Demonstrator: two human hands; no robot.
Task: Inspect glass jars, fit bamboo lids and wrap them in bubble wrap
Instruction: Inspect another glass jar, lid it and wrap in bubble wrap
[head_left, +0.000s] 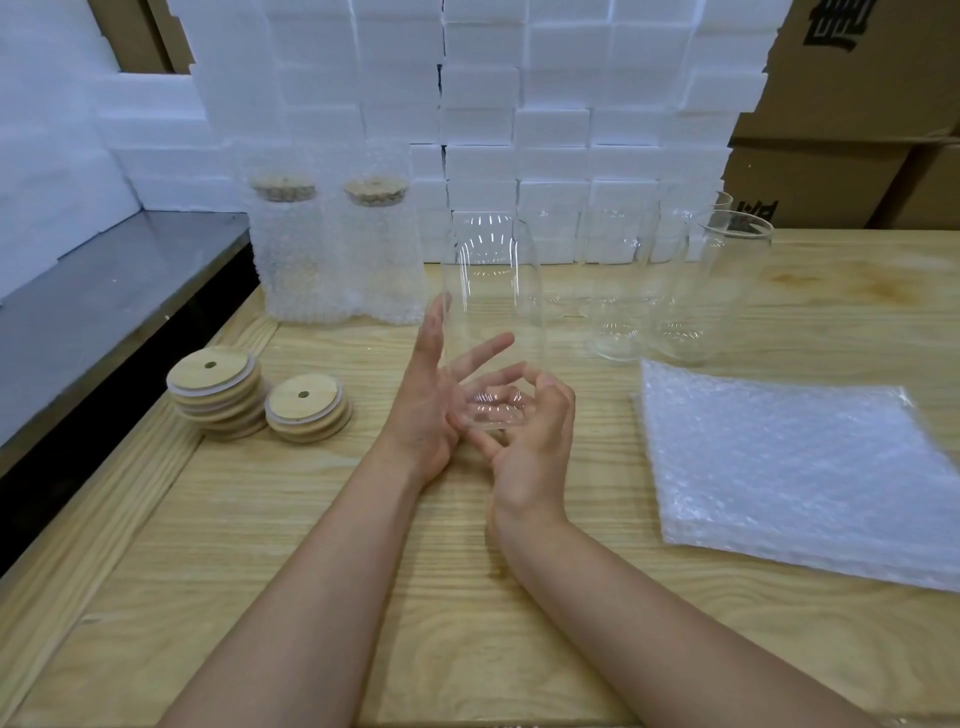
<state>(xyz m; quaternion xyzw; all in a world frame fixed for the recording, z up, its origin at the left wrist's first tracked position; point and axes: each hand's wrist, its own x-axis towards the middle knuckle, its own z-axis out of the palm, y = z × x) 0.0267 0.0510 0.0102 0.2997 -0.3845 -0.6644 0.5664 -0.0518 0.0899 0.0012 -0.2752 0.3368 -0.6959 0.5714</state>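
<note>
A clear glass jar (493, 291) is held up over the middle of the wooden table (363, 571), its base toward me. My left hand (431, 395) lies flat against its left side with fingers spread. My right hand (530, 431) curls around the jar's base from below. Two stacks of round bamboo lids (215, 389) (307, 408) sit at the left. A pile of bubble wrap sheets (800, 467) lies at the right. Two lidded jars wrapped in bubble wrap (337, 249) stand at the back left. More bare glass jars (680, 280) stand at the back right.
A wall of white foam blocks (519, 104) runs along the back of the table. Cardboard boxes (857, 104) are stacked at the right rear. A dark metal surface (104, 291) borders the table on the left.
</note>
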